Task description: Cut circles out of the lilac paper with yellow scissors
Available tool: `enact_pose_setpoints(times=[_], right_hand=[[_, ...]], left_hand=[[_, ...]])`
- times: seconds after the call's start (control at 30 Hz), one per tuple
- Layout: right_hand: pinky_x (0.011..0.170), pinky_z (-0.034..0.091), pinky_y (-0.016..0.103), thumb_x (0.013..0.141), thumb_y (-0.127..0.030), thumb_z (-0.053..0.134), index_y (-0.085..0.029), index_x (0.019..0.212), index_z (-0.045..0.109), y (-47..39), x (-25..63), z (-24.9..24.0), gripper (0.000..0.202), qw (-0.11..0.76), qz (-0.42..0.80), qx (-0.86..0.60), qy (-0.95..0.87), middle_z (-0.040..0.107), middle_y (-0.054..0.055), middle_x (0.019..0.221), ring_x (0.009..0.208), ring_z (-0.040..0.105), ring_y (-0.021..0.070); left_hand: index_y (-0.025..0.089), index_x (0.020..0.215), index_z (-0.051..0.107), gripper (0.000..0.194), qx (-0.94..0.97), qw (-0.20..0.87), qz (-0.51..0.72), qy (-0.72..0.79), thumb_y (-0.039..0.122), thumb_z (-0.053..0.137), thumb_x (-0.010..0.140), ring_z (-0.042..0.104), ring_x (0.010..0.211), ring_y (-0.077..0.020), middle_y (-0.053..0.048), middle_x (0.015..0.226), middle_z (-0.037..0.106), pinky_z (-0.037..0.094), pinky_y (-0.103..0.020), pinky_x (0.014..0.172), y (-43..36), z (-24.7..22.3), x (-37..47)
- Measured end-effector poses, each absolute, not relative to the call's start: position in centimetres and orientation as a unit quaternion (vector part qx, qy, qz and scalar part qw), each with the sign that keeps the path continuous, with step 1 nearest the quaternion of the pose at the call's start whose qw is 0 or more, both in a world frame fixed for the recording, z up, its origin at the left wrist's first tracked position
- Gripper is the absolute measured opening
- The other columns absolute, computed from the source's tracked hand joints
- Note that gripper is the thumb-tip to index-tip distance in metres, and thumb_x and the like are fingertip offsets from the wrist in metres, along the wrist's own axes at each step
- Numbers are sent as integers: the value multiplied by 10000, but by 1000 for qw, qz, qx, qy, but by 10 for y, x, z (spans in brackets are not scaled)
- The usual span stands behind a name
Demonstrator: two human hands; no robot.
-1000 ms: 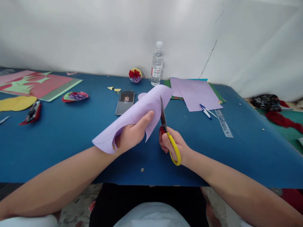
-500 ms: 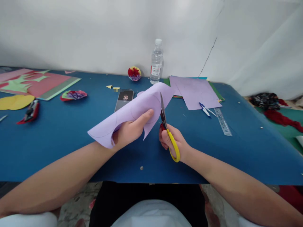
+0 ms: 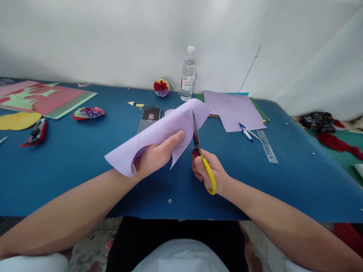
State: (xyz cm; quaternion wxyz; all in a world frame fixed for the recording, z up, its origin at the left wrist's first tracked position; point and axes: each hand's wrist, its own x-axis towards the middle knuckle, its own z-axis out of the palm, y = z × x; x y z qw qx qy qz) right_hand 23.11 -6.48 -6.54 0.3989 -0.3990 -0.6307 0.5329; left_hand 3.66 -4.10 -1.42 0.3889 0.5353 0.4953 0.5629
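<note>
My left hand (image 3: 159, 156) is closed on a curled sheet of purple paper (image 3: 151, 139), thumb on top and fingers hidden beneath. Curved pencil lines run over the sheet, and its near edge has rounded cut-outs with a pointed flap hanging by my thumb. In my right hand (image 3: 208, 168) are scissors (image 3: 209, 173) with yellow and red handles. Their blades point up and away from me, along the right part of the sheet, and look nearly closed. A phone (image 3: 149, 118) lies on the blue table behind the paper, partly covered by it.
A water bottle (image 3: 188, 73) and a colourful paper ball (image 3: 161, 87) stand by the wall. Purple sheets (image 3: 232, 109), pens (image 3: 246, 132) and a clear ruler (image 3: 267, 146) lie right. Leftward are a folded paper piece (image 3: 88, 113), a red stapler-like tool (image 3: 35, 133) and yellow paper (image 3: 19, 121).
Both hands, the paper and the scissors stay nearly in place. The view has shifted very slightly; no clear new cut shows.
</note>
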Motion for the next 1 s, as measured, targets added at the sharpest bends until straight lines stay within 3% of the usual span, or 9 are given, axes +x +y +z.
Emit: enact_pose_setpoints(times=[0.33,0.5,0.6,0.8,1.0], right_hand=[[465,296,289,933,-912,539,-257,815,466,-65,230,-67,670,404,534,-397,-627,413,-65,622,494,374,126],[439,305,282,867,-956,576,-261,792,456,-66,229,-62,709,397,552,-416,-604,404,-74,586,466,379,122],[424,324,273,831,-959,623,-261,791,458,-66,227,-59,718,396,574,-417,-583,410,-80,571,452,379,115],[386,343,258,833,-924,672,-265,799,450,-67,227,-59,696,392,598,-411,-565,418,-90,538,414,392,113],[384,367,244,828,-917,686,-255,787,461,-67,227,-58,700,393,596,-413,-566,428,-85,556,424,407,105]], left_hand=[[248,1050,864,369,581,376,532,488,582,814,902,721,1269,-351,-52,1021,850,478,-436,1250,-41,-6,30],[261,977,863,345,563,389,517,515,587,829,867,728,1242,-370,-39,1126,849,498,-444,1220,-42,4,31],[278,902,864,291,554,399,514,519,563,838,849,720,1262,-385,-28,1030,852,475,-460,1255,-41,8,31],[279,876,870,252,539,415,521,516,511,886,780,775,1096,-384,-21,964,855,597,-445,1100,-38,14,28],[286,799,850,207,553,428,514,497,492,869,803,760,1169,-367,-3,993,855,578,-407,1126,-38,19,27]])
